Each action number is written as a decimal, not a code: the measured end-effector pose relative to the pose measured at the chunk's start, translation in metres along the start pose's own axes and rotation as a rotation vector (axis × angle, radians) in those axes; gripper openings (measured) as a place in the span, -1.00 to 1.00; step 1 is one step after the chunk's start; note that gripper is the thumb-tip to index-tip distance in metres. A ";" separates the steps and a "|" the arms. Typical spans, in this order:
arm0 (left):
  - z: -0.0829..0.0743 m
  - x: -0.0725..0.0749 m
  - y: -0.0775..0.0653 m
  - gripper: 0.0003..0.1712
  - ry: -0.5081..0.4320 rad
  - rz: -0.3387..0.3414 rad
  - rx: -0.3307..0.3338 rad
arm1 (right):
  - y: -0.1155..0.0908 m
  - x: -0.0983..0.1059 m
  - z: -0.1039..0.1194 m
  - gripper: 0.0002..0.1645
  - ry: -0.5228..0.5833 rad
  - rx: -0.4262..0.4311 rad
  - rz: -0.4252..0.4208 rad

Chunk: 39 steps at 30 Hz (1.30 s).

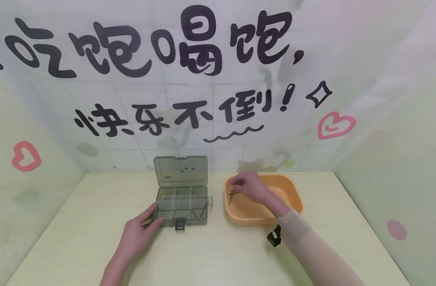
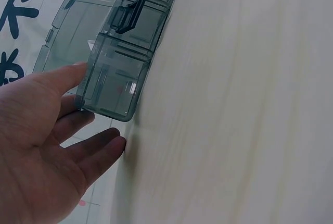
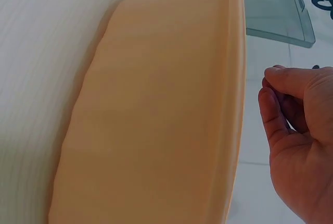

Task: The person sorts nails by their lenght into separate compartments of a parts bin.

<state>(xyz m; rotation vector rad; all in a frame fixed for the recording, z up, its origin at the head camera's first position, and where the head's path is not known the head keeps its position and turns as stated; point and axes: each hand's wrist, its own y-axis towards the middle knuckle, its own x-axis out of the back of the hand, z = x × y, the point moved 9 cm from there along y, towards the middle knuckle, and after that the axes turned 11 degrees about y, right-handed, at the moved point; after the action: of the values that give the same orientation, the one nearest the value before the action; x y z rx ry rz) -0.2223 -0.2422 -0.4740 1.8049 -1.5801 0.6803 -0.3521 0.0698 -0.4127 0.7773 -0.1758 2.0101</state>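
Observation:
A smoky grey plastic compartment box [image 1: 182, 203] stands on the table with its lid [image 1: 181, 171] raised at the back. My left hand [image 1: 139, 232] holds the box's left end, thumb at the front corner and index finger on the side; the left wrist view shows the other fingers loosely bent below. Thin dark rods [image 1: 203, 210] lie in the front right compartment. Over the left part of an orange tray [image 1: 264, 221] is my right hand [image 1: 251, 187], thumb and fingertips close together. Small thin dark pieces [image 1: 231, 196] show just below these fingertips; whether they are pinched is unclear.
The pale wooden table [image 1: 203, 258] meets an upright, printed white sheet [image 1: 211, 91] behind the box and tray. Similar sheets stand on both sides. A black device [image 1: 274, 236] sits at the right wrist, close to the tray's front edge.

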 end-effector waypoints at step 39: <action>-0.001 0.002 0.001 -0.33 -0.003 -0.014 -0.021 | 0.005 -0.017 -0.048 -0.75 -0.089 -0.088 -0.007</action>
<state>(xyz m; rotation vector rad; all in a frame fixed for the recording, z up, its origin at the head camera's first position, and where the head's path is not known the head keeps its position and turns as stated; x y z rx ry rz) -0.2233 -0.2424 -0.4719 1.8006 -1.5698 0.6525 -0.3719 0.0742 -0.4598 0.8104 -0.3113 1.9491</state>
